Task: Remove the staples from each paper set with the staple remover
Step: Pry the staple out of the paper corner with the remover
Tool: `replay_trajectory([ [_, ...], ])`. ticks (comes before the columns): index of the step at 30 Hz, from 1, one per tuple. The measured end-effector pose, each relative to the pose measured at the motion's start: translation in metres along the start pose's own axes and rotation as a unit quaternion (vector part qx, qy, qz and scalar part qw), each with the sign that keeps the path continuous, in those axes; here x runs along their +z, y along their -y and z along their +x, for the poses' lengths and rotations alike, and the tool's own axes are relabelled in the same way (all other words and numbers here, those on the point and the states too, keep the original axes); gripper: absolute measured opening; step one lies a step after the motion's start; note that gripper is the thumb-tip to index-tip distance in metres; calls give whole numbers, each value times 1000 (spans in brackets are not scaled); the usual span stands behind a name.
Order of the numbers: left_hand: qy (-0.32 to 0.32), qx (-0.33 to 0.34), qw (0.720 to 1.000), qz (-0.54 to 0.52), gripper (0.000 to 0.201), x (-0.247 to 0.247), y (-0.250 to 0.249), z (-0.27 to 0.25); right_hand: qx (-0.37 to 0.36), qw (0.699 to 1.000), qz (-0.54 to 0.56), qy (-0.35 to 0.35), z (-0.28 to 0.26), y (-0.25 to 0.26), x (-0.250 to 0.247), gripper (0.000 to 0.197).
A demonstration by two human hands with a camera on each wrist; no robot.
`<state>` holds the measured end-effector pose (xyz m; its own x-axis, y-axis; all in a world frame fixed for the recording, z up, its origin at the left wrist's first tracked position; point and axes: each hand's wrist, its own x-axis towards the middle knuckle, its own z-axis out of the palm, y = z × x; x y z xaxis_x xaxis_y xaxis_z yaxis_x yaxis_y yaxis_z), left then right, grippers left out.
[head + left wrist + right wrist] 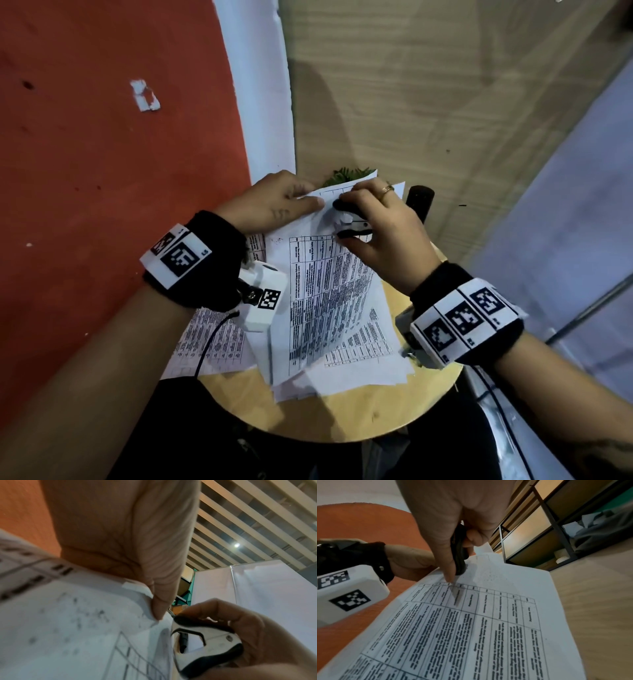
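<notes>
A set of printed paper sheets [329, 284] lies on top of a loose pile on a small round wooden table [342, 411]. My right hand [373, 222] grips a black and chrome staple remover [352, 224] between thumb and fingers, its claws at the top corner of the sheets. In the left wrist view the staple remover [205, 641] sits against the paper's edge. My left hand [277, 202] pinches the top left corner of the same paper set [85, 628], thumb on top. The printed table on the sheets [471, 628] fills the right wrist view. The staple itself is hidden.
More printed sheets [212, 342] lie under my left wrist and spread over the table. A black cylinder [419, 202] stands at the table's far right and a green plant [346, 174] peeks out behind the papers. A red wall [102, 137] is on the left.
</notes>
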<state>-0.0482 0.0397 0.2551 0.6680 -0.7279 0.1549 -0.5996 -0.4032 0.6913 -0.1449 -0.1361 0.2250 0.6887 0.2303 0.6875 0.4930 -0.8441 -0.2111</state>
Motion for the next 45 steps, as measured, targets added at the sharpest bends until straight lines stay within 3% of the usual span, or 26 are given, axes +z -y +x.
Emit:
replay_trajectory([
  [3,4,9,1000,4,61,2,-2,0,-38,999,-36,-5,1,4,2,38],
  [5,5,10,1000,-10,65,3,0,1,-47,997,-53,-9,2,7,3,37],
  [24,-13,19,998,-57,56,8,-3,1,-67,994,-87,3,12,9,2,29],
  [28,-20,16,993,-119,38,11,-4,-1,-79,991,-103,19,15,10,3,26],
  [33,-10,6,990,-139,29,11,-7,-3,-98,988,-119,30,16,12,4,26],
  [38,-7,-6,989,-151,35,10,-6,-3,-90,989,-116,30,17,11,4,27],
  [42,-9,-4,989,-149,20,11,-3,-2,-76,991,-102,38,16,9,5,26],
  [45,-12,-4,991,-133,22,12,-3,0,-67,991,-108,36,16,8,5,23],
])
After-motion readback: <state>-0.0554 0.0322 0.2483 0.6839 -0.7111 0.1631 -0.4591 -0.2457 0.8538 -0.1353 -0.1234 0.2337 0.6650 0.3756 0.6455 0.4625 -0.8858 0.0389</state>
